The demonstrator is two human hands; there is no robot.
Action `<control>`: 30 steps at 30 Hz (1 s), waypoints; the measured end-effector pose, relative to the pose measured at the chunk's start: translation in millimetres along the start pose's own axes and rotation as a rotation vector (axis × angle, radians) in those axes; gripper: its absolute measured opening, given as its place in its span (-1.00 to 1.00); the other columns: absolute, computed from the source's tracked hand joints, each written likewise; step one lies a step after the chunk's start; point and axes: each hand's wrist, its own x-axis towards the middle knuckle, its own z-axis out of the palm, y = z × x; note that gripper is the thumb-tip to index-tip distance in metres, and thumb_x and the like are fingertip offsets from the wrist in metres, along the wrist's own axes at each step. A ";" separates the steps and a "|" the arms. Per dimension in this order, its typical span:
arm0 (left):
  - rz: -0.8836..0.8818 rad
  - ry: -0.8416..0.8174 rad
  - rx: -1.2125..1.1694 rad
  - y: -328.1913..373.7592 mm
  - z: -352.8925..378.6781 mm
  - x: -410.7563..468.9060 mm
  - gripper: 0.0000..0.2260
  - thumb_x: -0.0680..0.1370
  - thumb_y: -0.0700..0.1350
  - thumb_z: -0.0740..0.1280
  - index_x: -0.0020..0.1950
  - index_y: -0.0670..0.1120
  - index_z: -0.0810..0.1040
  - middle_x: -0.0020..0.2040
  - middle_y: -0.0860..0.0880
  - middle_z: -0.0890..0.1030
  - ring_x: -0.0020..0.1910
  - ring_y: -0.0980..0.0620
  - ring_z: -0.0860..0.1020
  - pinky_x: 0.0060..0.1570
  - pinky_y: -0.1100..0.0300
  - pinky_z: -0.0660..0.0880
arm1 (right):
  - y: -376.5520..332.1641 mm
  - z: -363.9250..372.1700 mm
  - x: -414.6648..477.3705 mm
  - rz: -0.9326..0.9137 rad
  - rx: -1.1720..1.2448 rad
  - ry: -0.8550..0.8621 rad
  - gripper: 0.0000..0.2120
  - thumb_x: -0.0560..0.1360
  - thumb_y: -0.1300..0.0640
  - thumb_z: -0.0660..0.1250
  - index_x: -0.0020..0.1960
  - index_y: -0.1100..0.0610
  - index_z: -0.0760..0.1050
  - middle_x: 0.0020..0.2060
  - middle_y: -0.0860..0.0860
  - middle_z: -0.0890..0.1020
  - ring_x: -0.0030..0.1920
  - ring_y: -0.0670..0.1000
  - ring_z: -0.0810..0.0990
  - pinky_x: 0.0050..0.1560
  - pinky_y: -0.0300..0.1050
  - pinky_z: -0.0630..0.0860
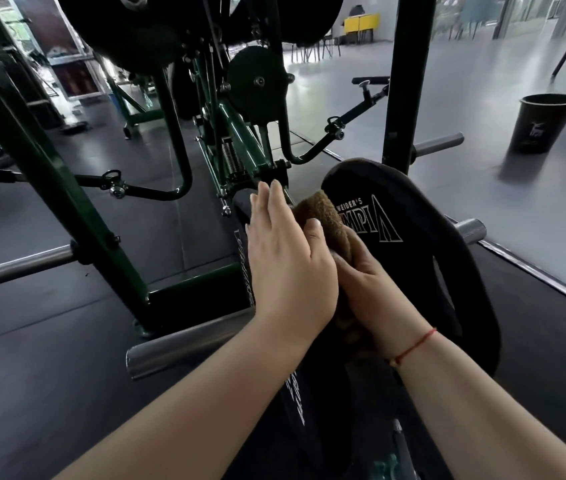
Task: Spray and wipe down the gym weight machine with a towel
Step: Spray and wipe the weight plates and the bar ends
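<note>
A brown towel (323,211) lies bunched between the two black pads of the green weight machine (240,147). The right pad (413,244) carries white lettering. My right hand (368,289) grips the towel from below, with most of its fingers hidden. My left hand (285,251) lies over the towel's left side with straight fingers, the thumb on the cloth and the fingertips reaching the left pad (243,206). No spray bottle is plainly in view.
Steel weight pegs stick out at the left (21,265), near front (188,344) and right (468,230). A black bin (541,123) stands on the grey floor at right. Black upright posts (406,81) and cable arms surround the pads. Chairs stand far back.
</note>
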 end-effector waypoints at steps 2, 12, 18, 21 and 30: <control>0.009 0.010 0.036 -2.7 2.8 1.6 -0.48 0.72 -0.11 0.10 0.66 -0.09 0.02 0.66 0.02 0.09 0.64 0.11 -0.10 0.61 0.10 -0.09 | 15.4 1.6 7.0 0.008 -0.069 0.027 -0.71 0.57 0.08 0.40 0.20 -0.26 0.55 0.08 -0.11 0.71 0.14 -0.07 0.66 0.18 -0.07 0.56; -0.016 -0.113 0.363 2.6 0.9 30.4 -0.48 0.68 -0.23 0.10 0.64 -0.12 0.11 0.58 -0.08 0.30 0.65 -0.09 -0.10 0.59 -0.11 0.08 | 51.2 0.5 11.2 0.076 -0.303 0.054 -0.57 0.60 0.31 0.31 0.38 -0.06 0.44 0.28 -0.12 0.56 0.33 -0.08 0.51 0.41 -0.05 0.40; -0.197 -0.075 0.062 -7.1 -6.8 80.9 -0.60 0.63 -0.15 0.21 0.48 -0.05 0.46 0.26 -0.08 0.58 0.11 0.03 0.61 0.13 0.15 0.58 | 26.5 -10.3 -13.0 0.059 -0.265 0.037 -0.58 0.58 0.28 0.34 0.30 -0.15 0.50 0.10 -0.19 0.68 0.11 -0.27 0.60 0.19 -0.38 0.45; -0.204 0.049 -0.127 -12.1 -17.1 79.5 -0.64 0.66 -0.20 0.22 0.47 -0.12 0.45 0.20 0.05 0.56 -0.09 0.35 0.54 -0.09 0.53 0.42 | 1.8 -19.1 -32.4 0.041 -0.185 0.009 -0.64 0.58 0.21 0.38 0.26 -0.18 0.55 -0.05 -0.16 0.72 -0.03 -0.19 0.68 -0.04 -0.34 0.55; -0.067 -0.037 -0.238 -28.9 3.2 -59.8 -0.41 0.70 -0.03 0.14 0.64 0.12 -0.13 0.64 0.27 -0.10 0.56 0.41 -0.10 0.60 0.22 -0.07 | -4.0 -10.4 -13.2 -0.009 -0.116 0.045 -0.68 0.60 0.18 0.35 0.31 -0.08 0.54 -0.02 -0.11 0.71 0.01 -0.20 0.66 -0.01 -0.36 0.54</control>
